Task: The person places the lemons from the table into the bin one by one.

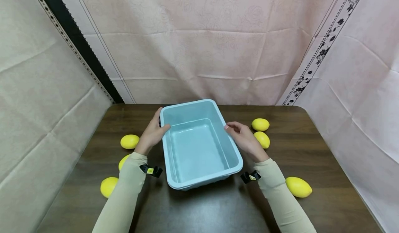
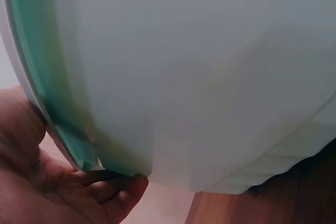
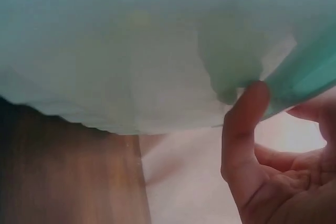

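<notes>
Your left grip (image 1: 152, 133) and right grip (image 1: 245, 139) hold a light-blue basin (image 1: 199, 148); lemons (image 1: 130, 141) flank it on the bench (image 1: 202, 212).

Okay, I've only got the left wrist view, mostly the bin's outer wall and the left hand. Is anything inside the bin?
Observer: No, the head view shows the blue bin empty.
Operator: Where's the right hand?
Observer: The right hand grips the bin's right edge.
Operator: Anything else lying on the table?
Observer: Yes, six yellow lemons show on the table, three to each side of the bin.
</notes>
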`<state>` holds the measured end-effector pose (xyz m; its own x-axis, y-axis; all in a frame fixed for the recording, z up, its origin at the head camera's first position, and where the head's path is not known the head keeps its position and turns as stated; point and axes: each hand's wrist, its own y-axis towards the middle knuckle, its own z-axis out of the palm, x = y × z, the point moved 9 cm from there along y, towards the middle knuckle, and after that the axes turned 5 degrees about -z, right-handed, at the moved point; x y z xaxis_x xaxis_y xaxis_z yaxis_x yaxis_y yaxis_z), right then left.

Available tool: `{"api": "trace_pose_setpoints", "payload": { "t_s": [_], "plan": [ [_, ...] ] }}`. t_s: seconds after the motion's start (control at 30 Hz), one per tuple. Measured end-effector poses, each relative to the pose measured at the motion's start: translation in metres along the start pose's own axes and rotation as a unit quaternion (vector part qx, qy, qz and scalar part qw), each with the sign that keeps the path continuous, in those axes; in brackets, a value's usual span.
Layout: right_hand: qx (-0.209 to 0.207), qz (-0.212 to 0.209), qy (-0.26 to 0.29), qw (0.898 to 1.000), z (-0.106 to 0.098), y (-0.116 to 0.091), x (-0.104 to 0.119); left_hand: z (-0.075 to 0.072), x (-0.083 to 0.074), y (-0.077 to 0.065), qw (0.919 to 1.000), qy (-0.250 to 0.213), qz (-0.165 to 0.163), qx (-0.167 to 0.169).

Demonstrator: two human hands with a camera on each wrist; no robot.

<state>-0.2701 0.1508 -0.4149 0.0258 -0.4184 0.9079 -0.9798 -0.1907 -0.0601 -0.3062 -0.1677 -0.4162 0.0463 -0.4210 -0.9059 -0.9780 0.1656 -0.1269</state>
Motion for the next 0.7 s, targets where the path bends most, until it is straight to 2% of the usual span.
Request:
{"api": "trace_pose_setpoints", "payload": {
  "t_s": [0.27, 0.5, 0.7],
  "plan": [
    [-0.015, 0.012, 0.031, 0.999, -0.001, -0.004, -0.007, 0.009, -0.008, 0.005, 0.9994, 0.023, 0.023, 0.008],
    [-0.034, 0.015, 0.076, 0.996, -0.006, -0.015, -0.011, 0.024, -0.020, 0.008, 0.9989, -0.005, 0.044, 0.017],
    [-0.048, 0.024, 0.082, 0.995, -0.008, -0.022, -0.016, 0.028, -0.021, 0.010, 0.9986, -0.004, 0.053, -0.004]
  ]
}}
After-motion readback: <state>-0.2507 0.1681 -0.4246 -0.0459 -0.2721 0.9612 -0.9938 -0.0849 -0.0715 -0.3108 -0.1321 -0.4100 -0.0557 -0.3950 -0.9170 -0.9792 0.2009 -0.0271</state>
